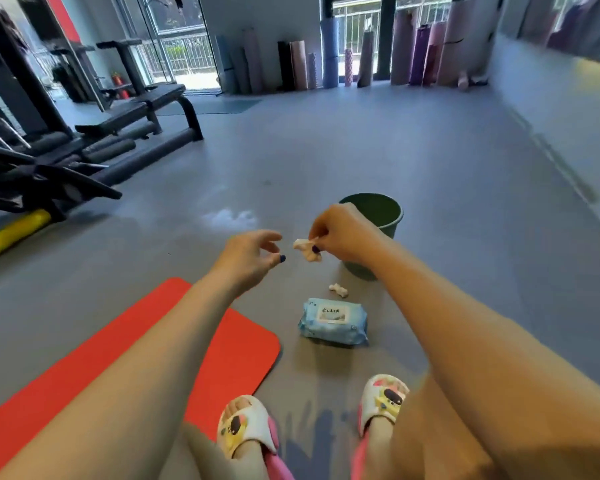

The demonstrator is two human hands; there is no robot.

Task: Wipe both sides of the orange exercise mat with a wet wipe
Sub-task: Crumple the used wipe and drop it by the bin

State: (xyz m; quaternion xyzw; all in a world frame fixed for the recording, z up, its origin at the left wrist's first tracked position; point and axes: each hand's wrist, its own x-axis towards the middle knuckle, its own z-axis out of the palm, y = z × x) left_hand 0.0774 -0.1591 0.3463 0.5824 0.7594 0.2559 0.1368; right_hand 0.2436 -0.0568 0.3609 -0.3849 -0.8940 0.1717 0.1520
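The orange exercise mat (84, 368) lies flat on the grey floor at the lower left, under my left forearm. My right hand (340, 233) pinches a crumpled white wet wipe (307, 249) in the air, just in front of a dark green bucket (378, 216). My left hand (250, 258) hovers a little to the left of the wipe, fingers loosely spread and holding nothing. A blue pack of wet wipes (333, 322) rests on the floor to the right of the mat. Another crumpled wipe (338, 289) lies between the pack and the bucket.
My two feet in patterned slippers (246, 424) stand at the bottom, one at the mat's corner. Black gym benches (142, 112) and a yellow roller (11, 233) fill the left side. Rolled mats (329, 53) lean against the far wall. A grey wall (568, 116) runs along the right.
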